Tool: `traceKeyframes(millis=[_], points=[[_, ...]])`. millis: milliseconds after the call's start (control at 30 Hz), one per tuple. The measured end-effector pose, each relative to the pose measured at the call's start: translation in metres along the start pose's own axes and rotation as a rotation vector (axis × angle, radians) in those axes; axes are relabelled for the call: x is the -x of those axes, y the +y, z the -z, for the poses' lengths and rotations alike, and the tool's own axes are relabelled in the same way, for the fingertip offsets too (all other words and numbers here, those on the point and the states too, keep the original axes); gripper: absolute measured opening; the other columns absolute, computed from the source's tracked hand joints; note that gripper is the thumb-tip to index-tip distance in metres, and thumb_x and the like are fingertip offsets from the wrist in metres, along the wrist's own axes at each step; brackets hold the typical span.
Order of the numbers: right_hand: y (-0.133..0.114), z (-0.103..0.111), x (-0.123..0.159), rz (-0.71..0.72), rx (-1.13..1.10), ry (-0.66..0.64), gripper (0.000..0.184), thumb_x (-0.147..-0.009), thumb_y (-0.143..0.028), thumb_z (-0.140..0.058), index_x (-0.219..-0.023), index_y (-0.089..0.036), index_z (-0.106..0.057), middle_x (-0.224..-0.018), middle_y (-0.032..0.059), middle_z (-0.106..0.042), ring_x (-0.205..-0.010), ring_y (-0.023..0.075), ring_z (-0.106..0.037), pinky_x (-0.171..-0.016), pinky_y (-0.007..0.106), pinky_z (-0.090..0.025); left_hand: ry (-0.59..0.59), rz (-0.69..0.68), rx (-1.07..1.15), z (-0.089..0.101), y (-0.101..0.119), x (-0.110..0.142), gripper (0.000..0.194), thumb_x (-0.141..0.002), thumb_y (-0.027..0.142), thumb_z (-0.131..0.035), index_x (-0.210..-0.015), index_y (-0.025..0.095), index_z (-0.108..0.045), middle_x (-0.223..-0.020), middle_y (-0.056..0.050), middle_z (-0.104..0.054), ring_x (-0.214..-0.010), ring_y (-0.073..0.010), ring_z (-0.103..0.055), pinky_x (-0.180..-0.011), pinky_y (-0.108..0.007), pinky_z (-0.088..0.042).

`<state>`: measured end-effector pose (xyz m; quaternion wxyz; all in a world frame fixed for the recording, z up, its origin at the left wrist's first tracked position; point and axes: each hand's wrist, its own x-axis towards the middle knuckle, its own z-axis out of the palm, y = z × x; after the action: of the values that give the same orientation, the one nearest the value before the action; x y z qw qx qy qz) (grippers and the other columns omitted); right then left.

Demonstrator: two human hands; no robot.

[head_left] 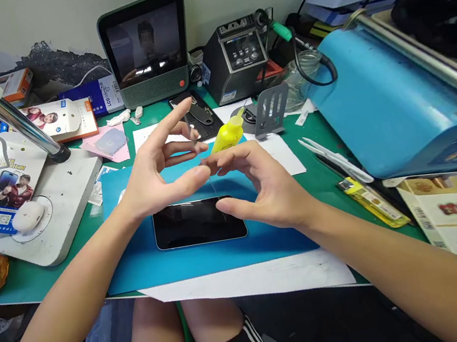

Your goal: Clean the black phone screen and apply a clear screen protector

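Note:
My left hand (158, 165) hovers above the blue mat (148, 267), its fingers spread and its thumb stretched toward my right hand. My right hand (263, 188) is also raised, fingers curved and thumb apart from them. The fingertips of both hands come close together; whether they touch I cannot tell. A faint thin strand (213, 186) shows between my right fingers and thumb. Under the hands a phone (198, 225) with a dark screen lies flat on the mat. Just behind my right fingers is a yellow squeeze bottle (229, 133) with a pointed nozzle, its lower part hidden.
Behind stand a smart display (148, 45) and a black soldering station (234, 57). A large blue machine (378, 107) fills the right side, with tweezers (339, 159) before it. A metal stand base (62, 191) is at the left; an opened phone (202, 114) lies farther back.

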<state>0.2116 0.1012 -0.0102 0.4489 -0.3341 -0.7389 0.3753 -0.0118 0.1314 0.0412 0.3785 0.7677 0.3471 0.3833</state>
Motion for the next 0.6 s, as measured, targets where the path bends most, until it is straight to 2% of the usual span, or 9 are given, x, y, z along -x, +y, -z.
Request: traceKeyframes(millis=[133, 200, 367, 500, 533, 600], points=[[-0.006, 0.011, 0.002, 0.060, 0.197, 0.020, 0.050, -0.083, -0.037, -0.080, -0.127, -0.033, -0.056, -0.133, 0.0084, -0.070, -0.123, 0.0329, -0.068, -0.103, 0.057, -0.057, -0.046, -0.116, -0.123, 0.015, -0.004, 0.013, 0.092, -0.086, 0.069, -0.065, -0.163, 0.030, -0.032, -0.135, -0.007, -0.062, -0.125, -0.0282, -0.067, -0.111, -0.044, -0.056], [-0.012, 0.018, 0.002, 0.146, 0.341, -0.029, 0.054, -0.086, -0.035, -0.078, -0.134, -0.033, -0.054, -0.136, 0.0102, -0.070, -0.127, 0.0348, -0.066, -0.107, 0.059, -0.055, -0.100, -0.165, -0.202, 0.026, -0.005, 0.025, 0.092, -0.087, 0.065, -0.066, -0.164, 0.030, -0.031, -0.139, -0.009, -0.061, -0.128, -0.0301, -0.064, -0.115, -0.046, -0.053], [-0.021, 0.022, 0.010, 0.339, 0.492, -0.177, 0.077, -0.089, -0.044, -0.075, -0.157, -0.042, -0.039, -0.137, 0.0113, -0.069, -0.120, 0.0388, -0.068, -0.094, 0.065, -0.061, -0.202, -0.220, -0.414, 0.042, 0.003, 0.058, 0.100, -0.084, 0.063, -0.074, -0.167, 0.033, -0.027, -0.143, -0.010, -0.063, -0.124, -0.0345, -0.066, -0.111, -0.051, -0.055], [-0.013, 0.013, 0.034, 0.271, 0.506, -0.160, 0.095, -0.082, -0.052, -0.077, -0.165, -0.044, -0.032, -0.133, 0.0143, -0.071, -0.114, 0.0402, -0.071, -0.078, 0.064, -0.067, -0.274, -0.257, -0.503, 0.039, 0.005, 0.075, 0.115, -0.080, 0.074, -0.076, -0.170, 0.030, -0.019, -0.139, -0.011, -0.067, -0.120, -0.0341, -0.069, -0.107, -0.048, -0.057], [-0.010, 0.011, 0.040, 0.215, 0.518, -0.147, 0.098, -0.080, -0.052, -0.078, -0.166, -0.044, -0.032, -0.132, 0.0124, -0.073, -0.113, 0.0415, -0.072, -0.078, 0.066, -0.067, -0.289, -0.261, -0.516, 0.038, 0.004, 0.077, 0.115, -0.081, 0.075, -0.075, -0.170, 0.029, -0.019, -0.138, -0.011, -0.067, -0.121, -0.0339, -0.069, -0.107, -0.047, -0.057], [-0.007, 0.008, 0.049, 0.236, 0.502, -0.171, 0.104, -0.073, -0.059, -0.078, -0.166, -0.044, -0.033, -0.126, 0.0104, -0.077, -0.107, 0.0444, -0.074, -0.071, 0.069, -0.067, -0.318, -0.245, -0.537, 0.038, -0.001, 0.079, 0.109, -0.084, 0.074, -0.073, -0.169, 0.028, -0.022, -0.136, -0.011, -0.068, -0.121, -0.0337, -0.070, -0.106, -0.047, -0.056]])
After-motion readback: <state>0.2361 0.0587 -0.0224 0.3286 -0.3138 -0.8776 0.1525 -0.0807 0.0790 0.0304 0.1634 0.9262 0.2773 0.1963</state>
